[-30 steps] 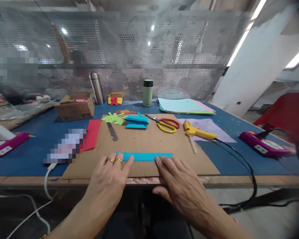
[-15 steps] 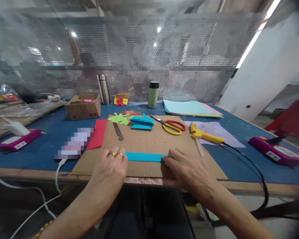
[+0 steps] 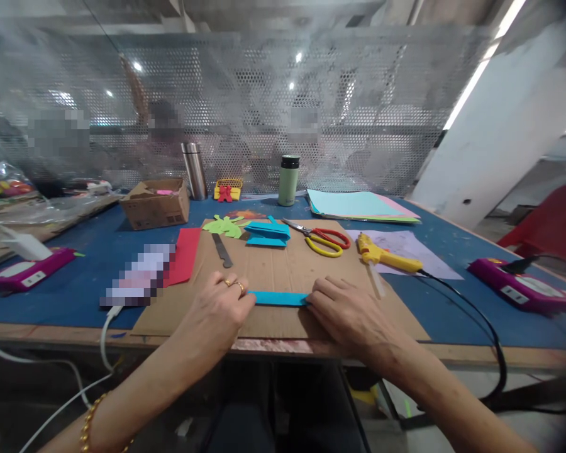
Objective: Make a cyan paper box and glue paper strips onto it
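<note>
A blue paper strip [image 3: 281, 299] lies across the cardboard sheet [image 3: 278, 267] near the table's front edge. My left hand [image 3: 227, 302], with rings on it, is closed on the strip's left end. At the other end my right hand [image 3: 337, 308] has its fingers bent down and pressed together on the paper. Beyond the strip are a folded blue paper piece [image 3: 267, 234], green paper cutouts [image 3: 226, 226] and a dark metal blade [image 3: 222, 251]. Scissors [image 3: 318, 238] with red and yellow handles rest beside the folded piece.
A yellow glue gun [image 3: 387, 256] with a black cord lies on purple paper [image 3: 434, 258] at right. To the left are red paper [image 3: 185, 255], a phone [image 3: 141, 274] and a cardboard box [image 3: 155, 204]. A green bottle [image 3: 288, 182] and paper stack [image 3: 353, 204] stand behind.
My left hand has shifted right along the strip, so less blue shows between the hands. My right hand stays at the right end. The other things lie as before.
</note>
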Demonstrator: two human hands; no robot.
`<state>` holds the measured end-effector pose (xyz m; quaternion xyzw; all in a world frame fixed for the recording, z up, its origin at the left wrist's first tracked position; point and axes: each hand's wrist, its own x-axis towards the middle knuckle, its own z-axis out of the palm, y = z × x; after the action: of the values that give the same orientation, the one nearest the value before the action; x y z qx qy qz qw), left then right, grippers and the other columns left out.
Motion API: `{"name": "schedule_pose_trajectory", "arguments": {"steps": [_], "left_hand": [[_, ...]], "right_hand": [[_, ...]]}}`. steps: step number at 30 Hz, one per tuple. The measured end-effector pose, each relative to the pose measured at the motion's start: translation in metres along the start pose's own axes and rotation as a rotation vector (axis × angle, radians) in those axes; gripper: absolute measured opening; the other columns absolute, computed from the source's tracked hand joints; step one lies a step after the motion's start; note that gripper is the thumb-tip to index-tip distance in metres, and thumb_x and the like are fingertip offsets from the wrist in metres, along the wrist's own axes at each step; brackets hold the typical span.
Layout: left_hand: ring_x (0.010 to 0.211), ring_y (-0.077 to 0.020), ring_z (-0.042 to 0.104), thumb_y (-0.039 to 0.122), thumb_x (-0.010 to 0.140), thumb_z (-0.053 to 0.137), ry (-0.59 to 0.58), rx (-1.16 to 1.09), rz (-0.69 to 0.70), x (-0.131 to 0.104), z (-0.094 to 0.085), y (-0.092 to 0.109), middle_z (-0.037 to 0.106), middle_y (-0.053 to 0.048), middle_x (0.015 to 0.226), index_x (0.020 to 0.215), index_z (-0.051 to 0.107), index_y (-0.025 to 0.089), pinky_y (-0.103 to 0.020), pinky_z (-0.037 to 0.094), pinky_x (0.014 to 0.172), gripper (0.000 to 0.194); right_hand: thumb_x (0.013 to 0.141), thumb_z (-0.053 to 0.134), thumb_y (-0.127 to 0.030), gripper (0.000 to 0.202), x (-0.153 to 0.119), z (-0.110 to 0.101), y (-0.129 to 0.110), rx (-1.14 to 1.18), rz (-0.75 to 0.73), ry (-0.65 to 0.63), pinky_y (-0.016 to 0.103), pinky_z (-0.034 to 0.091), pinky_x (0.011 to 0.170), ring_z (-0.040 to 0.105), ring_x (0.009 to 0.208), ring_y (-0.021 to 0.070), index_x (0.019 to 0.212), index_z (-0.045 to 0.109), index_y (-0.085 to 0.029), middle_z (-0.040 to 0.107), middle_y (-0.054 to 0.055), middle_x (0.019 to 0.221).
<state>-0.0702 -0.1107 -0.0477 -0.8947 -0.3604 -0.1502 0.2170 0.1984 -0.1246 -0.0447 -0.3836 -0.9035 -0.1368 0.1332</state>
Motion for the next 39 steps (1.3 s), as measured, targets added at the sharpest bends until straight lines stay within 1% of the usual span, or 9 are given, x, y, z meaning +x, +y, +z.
{"name": "schedule_pose_trajectory", "arguments": {"steps": [6, 12, 17, 21, 25, 29, 32, 36, 39], "left_hand": [[0.083, -0.0243, 0.053, 0.005, 0.095, 0.044, -0.004, -0.053, 0.003, 0.003, 0.005, -0.001, 0.061, -0.008, 0.086, 0.086, 0.062, 0.015, -0.037, 0.035, 0.074, 0.023], [0.086, -0.0241, 0.053, 0.001, 0.094, 0.04, -0.066, -0.147, -0.014, 0.002, 0.006, -0.009, 0.061, -0.009, 0.089, 0.089, 0.062, 0.015, -0.036, 0.039, 0.078, 0.026], [0.087, -0.0212, 0.055, 0.01, 0.097, 0.041, -0.213, -0.416, -0.184, 0.012, 0.003, -0.019, 0.061, -0.006, 0.089, 0.086, 0.06, 0.017, -0.033, 0.041, 0.079, 0.023], [0.088, -0.0204, 0.055, 0.013, 0.098, 0.039, -0.339, -0.514, -0.311, 0.019, -0.007, -0.023, 0.061, -0.005, 0.093, 0.091, 0.056, 0.018, -0.031, 0.042, 0.077, 0.019], [0.088, -0.0195, 0.055, 0.01, 0.096, 0.038, -0.422, -0.525, -0.365, 0.023, -0.017, -0.022, 0.063, -0.005, 0.094, 0.096, 0.053, 0.019, -0.03, 0.04, 0.073, 0.018], [0.084, -0.0183, 0.054, 0.008, 0.094, 0.037, -0.408, -0.523, -0.349, 0.023, -0.015, -0.022, 0.062, -0.005, 0.093, 0.091, 0.051, 0.019, -0.029, 0.039, 0.07, 0.017], [0.082, -0.0186, 0.053, 0.008, 0.094, 0.037, -0.325, -0.507, -0.292, 0.019, -0.005, -0.023, 0.06, -0.005, 0.089, 0.089, 0.051, 0.019, -0.029, 0.039, 0.069, 0.019], [0.08, -0.0191, 0.052, 0.008, 0.095, 0.038, -0.269, -0.458, -0.259, 0.015, 0.007, -0.024, 0.058, -0.004, 0.087, 0.091, 0.053, 0.019, -0.03, 0.038, 0.068, 0.019], [0.081, -0.0201, 0.053, 0.007, 0.094, 0.04, -0.25, -0.382, -0.266, 0.016, 0.01, -0.022, 0.06, -0.004, 0.088, 0.09, 0.055, 0.018, -0.031, 0.038, 0.07, 0.019]], "right_hand": [[0.095, 0.057, -0.021, 0.011, -0.001, 0.001, -0.001, -0.017, -0.021, -0.011, 0.033, 0.033, 0.068, 0.047, 0.074, 0.0197, 0.085, 0.059, -0.019, 0.059, 0.005, 0.084], [0.094, 0.056, -0.012, 0.016, 0.003, -0.007, -0.001, 0.055, -0.023, -0.019, 0.032, 0.033, 0.069, 0.047, 0.07, 0.0178, 0.079, 0.058, -0.018, 0.059, 0.004, 0.08], [0.094, 0.05, -0.005, 0.021, 0.013, -0.01, 0.007, 0.169, 0.092, -0.1, 0.027, 0.038, 0.067, 0.054, 0.075, 0.016, 0.081, 0.062, -0.016, 0.06, 0.004, 0.081], [0.1, 0.045, -0.014, 0.026, 0.022, -0.01, 0.012, 0.203, 0.172, -0.16, 0.029, 0.041, 0.073, 0.058, 0.078, 0.0174, 0.079, 0.062, -0.017, 0.065, 0.004, 0.082], [0.1, 0.048, -0.023, 0.022, 0.026, -0.014, 0.016, 0.339, 0.346, -0.218, 0.029, 0.043, 0.072, 0.063, 0.082, 0.018, 0.085, 0.065, -0.019, 0.07, 0.004, 0.087], [0.097, 0.051, -0.023, 0.016, 0.025, -0.01, 0.025, 0.452, 0.376, -0.225, 0.028, 0.045, 0.073, 0.065, 0.085, 0.0179, 0.091, 0.065, -0.022, 0.072, 0.002, 0.093], [0.094, 0.052, -0.022, 0.013, 0.025, -0.005, 0.029, 0.475, 0.355, -0.217, 0.029, 0.045, 0.074, 0.065, 0.086, 0.0185, 0.091, 0.065, -0.021, 0.072, 0.003, 0.093], [0.092, 0.052, -0.021, 0.012, 0.026, -0.007, 0.026, 0.45, 0.361, -0.207, 0.028, 0.044, 0.07, 0.063, 0.08, 0.0177, 0.087, 0.064, -0.02, 0.069, 0.004, 0.087], [0.093, 0.05, -0.021, 0.013, 0.025, -0.01, 0.021, 0.443, 0.375, -0.191, 0.028, 0.044, 0.07, 0.062, 0.08, 0.0172, 0.085, 0.06, -0.02, 0.068, 0.003, 0.087]]}}
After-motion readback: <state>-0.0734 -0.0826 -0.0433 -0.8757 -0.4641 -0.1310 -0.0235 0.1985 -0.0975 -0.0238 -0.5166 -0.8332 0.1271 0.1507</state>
